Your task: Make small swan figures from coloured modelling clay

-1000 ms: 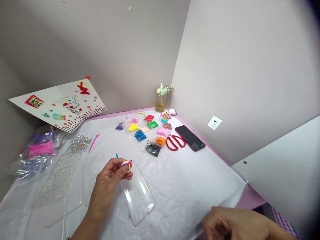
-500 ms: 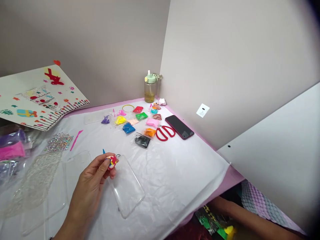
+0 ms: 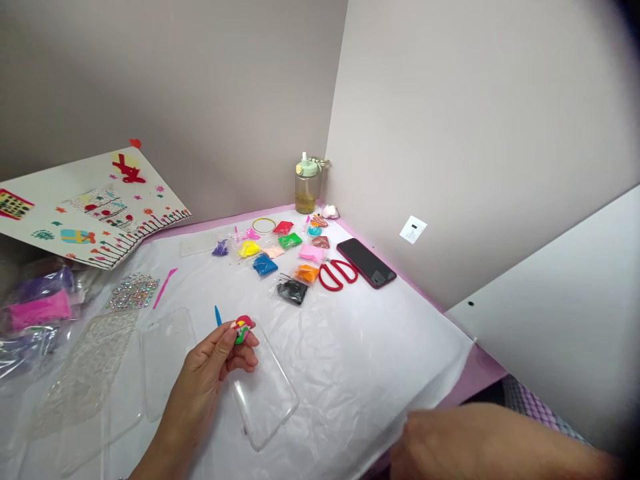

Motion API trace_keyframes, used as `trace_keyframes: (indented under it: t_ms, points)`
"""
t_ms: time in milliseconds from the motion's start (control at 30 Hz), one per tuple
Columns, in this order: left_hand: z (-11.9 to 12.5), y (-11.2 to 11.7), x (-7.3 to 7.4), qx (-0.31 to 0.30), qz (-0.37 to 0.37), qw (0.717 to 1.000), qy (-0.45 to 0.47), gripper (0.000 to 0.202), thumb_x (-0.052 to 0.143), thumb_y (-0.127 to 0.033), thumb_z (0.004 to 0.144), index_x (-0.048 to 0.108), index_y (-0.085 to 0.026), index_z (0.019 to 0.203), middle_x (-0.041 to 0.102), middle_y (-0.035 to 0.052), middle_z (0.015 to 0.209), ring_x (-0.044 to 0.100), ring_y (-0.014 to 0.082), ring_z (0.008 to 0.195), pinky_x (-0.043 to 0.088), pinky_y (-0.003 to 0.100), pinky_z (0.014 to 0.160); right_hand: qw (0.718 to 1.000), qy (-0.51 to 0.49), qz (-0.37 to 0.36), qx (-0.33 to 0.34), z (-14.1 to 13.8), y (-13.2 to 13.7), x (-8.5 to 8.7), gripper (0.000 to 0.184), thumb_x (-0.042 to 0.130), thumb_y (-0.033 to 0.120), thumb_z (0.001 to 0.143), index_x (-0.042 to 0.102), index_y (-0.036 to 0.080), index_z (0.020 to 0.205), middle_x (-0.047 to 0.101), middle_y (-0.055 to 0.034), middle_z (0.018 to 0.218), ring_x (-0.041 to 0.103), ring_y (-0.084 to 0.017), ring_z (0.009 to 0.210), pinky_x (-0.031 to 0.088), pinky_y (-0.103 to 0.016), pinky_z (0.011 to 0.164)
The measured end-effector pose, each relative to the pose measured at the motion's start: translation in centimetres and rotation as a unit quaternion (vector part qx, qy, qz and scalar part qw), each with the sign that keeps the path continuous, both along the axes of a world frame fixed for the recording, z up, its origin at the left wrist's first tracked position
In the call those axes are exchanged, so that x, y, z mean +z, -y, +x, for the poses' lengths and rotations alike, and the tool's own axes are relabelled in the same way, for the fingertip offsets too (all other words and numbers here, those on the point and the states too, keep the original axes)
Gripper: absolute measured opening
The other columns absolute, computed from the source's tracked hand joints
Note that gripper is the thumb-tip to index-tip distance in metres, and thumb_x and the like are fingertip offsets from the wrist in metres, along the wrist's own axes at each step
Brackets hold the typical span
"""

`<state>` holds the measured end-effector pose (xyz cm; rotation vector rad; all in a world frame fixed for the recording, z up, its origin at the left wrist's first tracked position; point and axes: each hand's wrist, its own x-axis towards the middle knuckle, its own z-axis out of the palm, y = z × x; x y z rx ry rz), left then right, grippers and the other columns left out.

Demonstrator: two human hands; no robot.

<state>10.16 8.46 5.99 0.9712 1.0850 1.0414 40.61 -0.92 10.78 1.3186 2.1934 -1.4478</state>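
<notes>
My left hand [image 3: 215,360] pinches a small lump of multicoloured modelling clay [image 3: 243,329] between thumb and fingers; red, yellow, white and green show on it. Below that hand a clear phone case [image 3: 267,407] lies on the white table cover [image 3: 340,373]. A blue clay tool [image 3: 218,315] pokes out just beyond my fingers. My right hand [image 3: 425,440] is at the lower right, over the table's front edge, smeared by motion. Its fingers are hidden, so whether it holds anything cannot be told.
Several small bags of coloured clay, such as a black one [image 3: 293,291], lie beyond, with red-handled scissors [image 3: 331,276] and a phone [image 3: 367,262]. A drink bottle [image 3: 305,187] stands in the corner. Leftward are rhinestones [image 3: 134,292], a pink tool [image 3: 165,288] and a decorated board [image 3: 105,207].
My right hand has risen from below the table edge into view. The left hand still grips the clay lump, now turned so green shows. The whole view has shifted slightly.
</notes>
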Motion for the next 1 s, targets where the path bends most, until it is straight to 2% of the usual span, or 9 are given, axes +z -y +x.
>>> trace_keyframes:
  t_ms: [67,133,200,300,433,533,633,733,1000]
  points:
    - [-0.2,0.0,0.1,-0.007,0.001,1.0,-0.002,0.042,0.073,-0.058,0.079,0.07,-0.016,0.08,0.067,0.0031,0.075,0.058,0.0116,0.059,0.051,0.022,0.059,0.992,-0.073,0.067,0.084,-1.5,-2.9,2.6,0.022,0.054,0.025,0.096,0.075,0.02,0.098,0.075,-0.0064,0.09,0.068,-0.017,0.081,0.048,-0.026,0.072]
    - [-0.4,0.1,0.1,-0.003,0.0,1.0,-0.004,0.043,0.073,-0.059,0.078,0.069,-0.016,0.077,0.064,0.001,0.068,0.054,0.0096,0.054,0.047,0.021,0.055,0.974,-0.123,0.177,0.063,-3.5,-5.5,3.6,0.025,0.048,0.022,0.101,0.072,0.019,0.111,0.073,-0.0068,0.102,0.066,-0.016,0.088,0.047,-0.026,0.079]
    - [-0.4,0.2,0.0,-0.003,-0.001,1.0,-0.007,0.044,0.073,-0.06,0.077,0.067,-0.017,0.073,0.061,-0.0006,0.063,0.051,0.0084,0.049,0.044,0.02,0.051,0.949,-0.168,0.267,-0.002,-5.7,-7.7,3.3,0.025,0.053,0.025,0.101,0.066,0.019,0.121,0.069,-0.0072,0.109,0.064,-0.015,0.089,0.048,-0.026,0.082]
    - [-0.4,0.4,-0.4,-0.021,0.0,1.0,-0.014,0.045,0.07,-0.059,0.08,0.064,-0.017,0.068,0.058,-0.0013,0.057,0.047,0.008,0.045,0.041,0.021,0.048,0.916,-0.245,0.315,-0.041,-8.9,-10.0,1.9,0.046,0.067,0.031,0.093,0.054,0.018,0.136,0.062,-0.01,0.118,0.062,-0.015,0.092,0.05,-0.027,0.082]
    - [-0.5,0.4,-1.0,-0.043,0.024,0.998,-0.039,0.048,0.059,-0.061,0.088,0.063,-0.017,0.069,0.058,0.0,0.058,0.054,0.0124,0.052,0.045,0.023,0.052,0.897,-0.314,0.309,-0.04,-11.5,-11.9,-0.2,0.021,0.067,0.024,0.092,0.068,0.018,0.112,0.065,-0.005,0.098,0.062,-0.014,0.087,0.051,-0.028,0.08]
    - [-0.7,0.3,-1.0,-0.008,0.05,0.997,-0.056,0.044,0.053,-0.061,0.091,0.067,-0.02,0.097,0.065,0.0009,0.072,0.062,0.0157,0.064,0.052,0.027,0.064,0.89,-0.363,0.228,-0.155,-12.0,-12.4,-1.5,0.007,0.069,0.024,0.09,0.07,0.018,0.093,0.066,-0.0024,0.092,0.063,-0.014,0.082,0.052,-0.027,0.077]
    - [-0.6,0.3,-0.6,0.022,0.06,0.994,-0.085,0.045,0.067,-0.053,0.086,0.058,-0.027,0.122,0.071,0.0018,0.101,0.069,0.0176,0.088,0.054,0.03,0.085,0.875,-0.398,0.165,-0.22,-11.8,-12.6,-2.2,0.008,0.069,0.023,0.088,0.07,0.018,0.095,0.065,-0.0023,0.096,0.064,-0.013,0.08,0.053,-0.027,0.075]
    - [-0.2,0.5,-0.4,0.031,0.088,0.99,-0.105,0.042,0.075,-0.047,0.081,0.061,-0.026,0.115,0.069,0.002,0.111,0.066,0.0177,0.103,0.051,0.027,0.093,0.876,-0.4,0.171,-0.21,-11.7,-12.6,-2.5,0.01,0.066,0.019,0.089,0.071,0.018,0.097,0.066,-0.0025,0.099,0.064,-0.013,0.084,0.052,-0.028,0.078]
    - [0.2,0.9,-1.1,0.099,0.133,0.977,-0.132,0.034,0.075,-0.043,0.081,0.06,-0.026,0.107,0.069,0.0013,0.107,0.065,0.0161,0.102,0.052,0.024,0.09,0.881,-0.383,0.213,-0.175,-11.7,-12.5,-2.9,0.031,0.072,0.019,0.085,0.066,0.021,0.116,0.066,-0.0044,0.108,0.064,-0.016,0.093,0.053,-0.032,0.085]
